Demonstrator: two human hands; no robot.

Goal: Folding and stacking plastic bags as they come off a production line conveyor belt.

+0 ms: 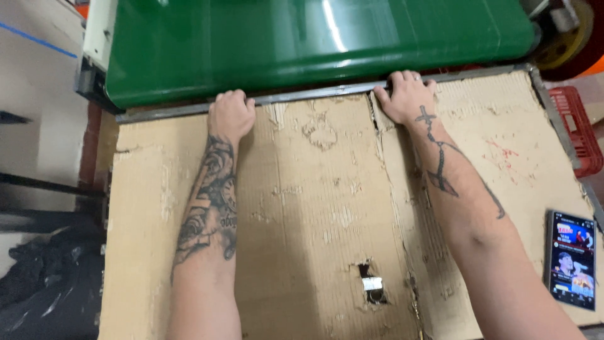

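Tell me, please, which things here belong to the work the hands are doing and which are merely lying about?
In hand:
left hand, fingers curled at the metal bar
right hand, gripping the same bar
worn cardboard sheet under both forearms
green belt just beyond the bar

Lying about:
phone, screen lit
red crate
black plastic bag

Torn, rough matt cardboard (314,208), glossy green panel (302,38), dull metal bar (314,94)

We've got a phone (572,259) with its screen lit lying at the right, a red plastic crate (576,128) past the edge, and a black bag (47,283) heaped on the left.
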